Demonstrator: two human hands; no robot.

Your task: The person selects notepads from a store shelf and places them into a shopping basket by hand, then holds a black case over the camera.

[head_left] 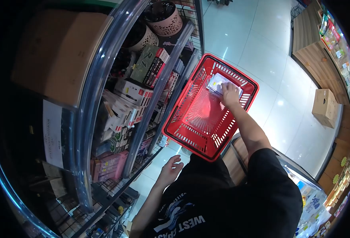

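A red shopping basket (209, 115) with slotted sides takes up the middle of the view, in front of my body. My right hand (231, 95) reaches down into it, fingers bent over a flat whitish-lilac package (217, 81) with a small yellow label. That package lies at the basket's far end; the hand covers part of it, and its contents cannot be made out. To the left of the basket's near end, my left hand (171, 170) hangs in the air with loosely curled fingers, apart from the thumb, and nothing in it.
A shelf rack with clear plastic edges (90, 79) runs along the left. It carries boxed goods (133, 95), pink packs (110, 166) and pink perforated bins (165, 20). A cardboard box (325, 108) stands on the tiled floor at right, beside wooden display units (308, 35).
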